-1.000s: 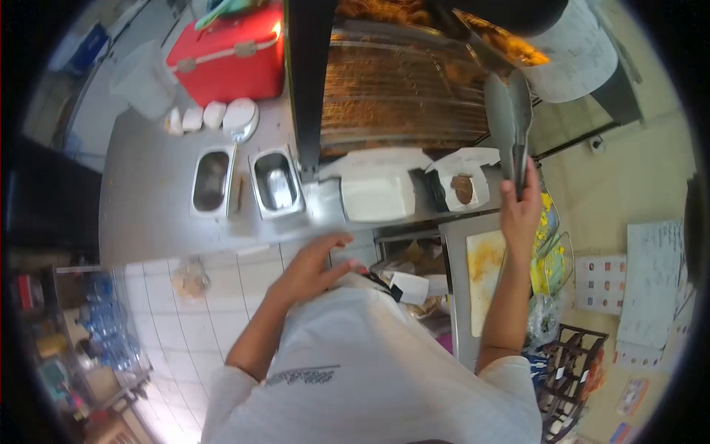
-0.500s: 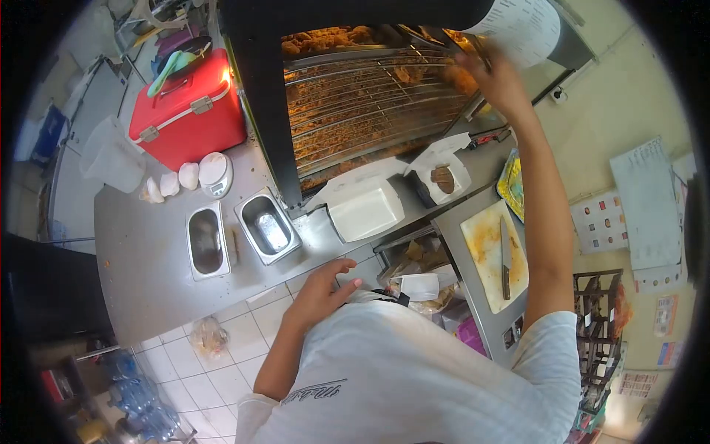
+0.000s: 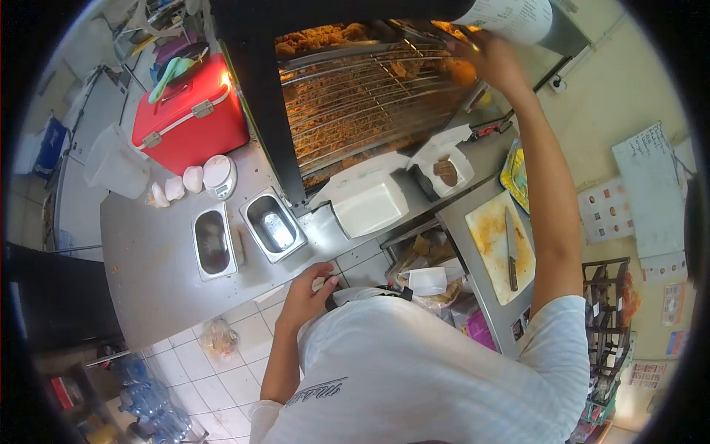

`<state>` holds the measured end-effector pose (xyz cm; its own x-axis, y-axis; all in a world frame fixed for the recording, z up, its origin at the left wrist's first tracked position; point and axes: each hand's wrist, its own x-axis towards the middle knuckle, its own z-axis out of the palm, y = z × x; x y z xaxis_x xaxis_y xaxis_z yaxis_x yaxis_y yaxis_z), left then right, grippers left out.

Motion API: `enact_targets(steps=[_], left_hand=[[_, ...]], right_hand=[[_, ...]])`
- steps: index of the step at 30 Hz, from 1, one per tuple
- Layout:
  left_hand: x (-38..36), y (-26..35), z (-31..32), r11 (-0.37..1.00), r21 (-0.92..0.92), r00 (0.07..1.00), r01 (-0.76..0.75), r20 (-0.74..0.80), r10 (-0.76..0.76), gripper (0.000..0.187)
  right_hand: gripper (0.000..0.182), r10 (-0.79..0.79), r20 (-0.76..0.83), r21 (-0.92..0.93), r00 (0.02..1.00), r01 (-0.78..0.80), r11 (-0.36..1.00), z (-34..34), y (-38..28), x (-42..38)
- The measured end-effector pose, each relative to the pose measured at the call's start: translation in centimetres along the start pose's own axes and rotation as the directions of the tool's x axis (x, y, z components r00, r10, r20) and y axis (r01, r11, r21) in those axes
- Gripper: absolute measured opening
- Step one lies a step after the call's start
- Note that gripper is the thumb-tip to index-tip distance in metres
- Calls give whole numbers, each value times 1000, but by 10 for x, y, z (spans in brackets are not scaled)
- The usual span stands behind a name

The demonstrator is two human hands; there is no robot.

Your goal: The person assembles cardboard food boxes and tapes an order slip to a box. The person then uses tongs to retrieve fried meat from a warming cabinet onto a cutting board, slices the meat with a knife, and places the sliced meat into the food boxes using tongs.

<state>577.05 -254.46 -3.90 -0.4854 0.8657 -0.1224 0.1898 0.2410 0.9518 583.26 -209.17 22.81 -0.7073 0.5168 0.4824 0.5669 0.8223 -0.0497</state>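
My right hand [image 3: 497, 65] is raised to the upper right of the heated display cabinet, its fingers closed round the tongs [image 3: 429, 35], which are partly hidden. Pieces of fried chicken [image 3: 336, 37] lie on the top level of the cabinet, near the tongs. Beneath them are wire racks [image 3: 362, 100] over crumb-covered metal. My left hand [image 3: 307, 294] hangs by my waist at the counter's front edge, fingers loosely apart and holding nothing. In front of the cabinet stand an open white carton [image 3: 370, 209] and a second open carton [image 3: 460, 177] with a brown piece in it.
Two steel pans [image 3: 214, 248] sit on the steel counter [image 3: 155, 296], behind them a small scale [image 3: 220, 176] and a red cooler box [image 3: 194, 122]. At right, a knife [image 3: 511, 251] lies on a stained cutting board [image 3: 488, 229]. A bag [image 3: 220, 339] is on the tiled floor.
My right hand has moved slightly left and up at the cabinet with the tongs. My left hand has drawn a little closer to my waist, and the view has shifted slightly.
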Motion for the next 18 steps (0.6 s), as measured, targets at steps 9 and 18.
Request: enact_targets(steps=[9, 18], left_hand=[[2, -7, 5, 999, 4, 999, -47, -8, 47, 32], [0, -7, 18, 1000, -15, 1000, 0, 16, 0, 31]], right_hand=[[64, 22, -34, 350, 999, -9, 937, -16, 23, -28], [69, 145, 5, 200, 989, -143, 969, -44, 49, -73]])
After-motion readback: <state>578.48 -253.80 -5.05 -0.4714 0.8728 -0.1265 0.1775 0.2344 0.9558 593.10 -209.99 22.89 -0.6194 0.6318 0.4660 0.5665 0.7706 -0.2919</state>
